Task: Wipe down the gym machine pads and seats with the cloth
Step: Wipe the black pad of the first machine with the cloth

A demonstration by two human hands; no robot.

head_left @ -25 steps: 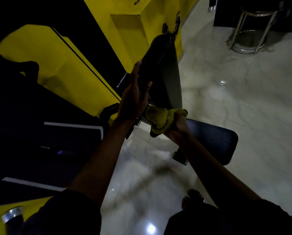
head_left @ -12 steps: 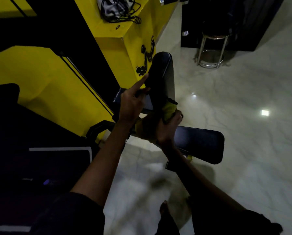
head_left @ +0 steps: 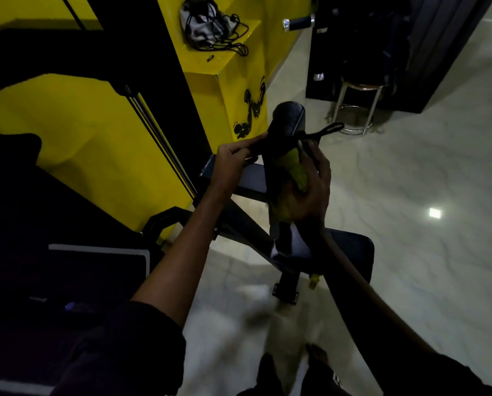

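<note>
A black upright back pad point(head_left: 285, 124) rises from the machine, with a black seat pad point(head_left: 350, 252) below it. My right hand point(head_left: 310, 187) presses a yellow-green cloth point(head_left: 296, 170) flat against the right face of the back pad, about halfway up. My left hand point(head_left: 233, 164) grips the pad's left edge, fingers closed on it. A black strap loop point(head_left: 329, 130) sticks out to the right just above the cloth.
Yellow and black machine panels point(head_left: 96, 155) fill the left. A metal stool point(head_left: 356, 107) stands on the pale marble floor point(head_left: 427, 172) at the back right, by a dark cabinet point(head_left: 427, 52). A bag with cords point(head_left: 210, 27) lies on a yellow ledge. My feet show at the bottom.
My right hand has carried the cloth up from the base of the back pad to its middle. My left hand stays on the pad's left edge. The view has tilted upward.
</note>
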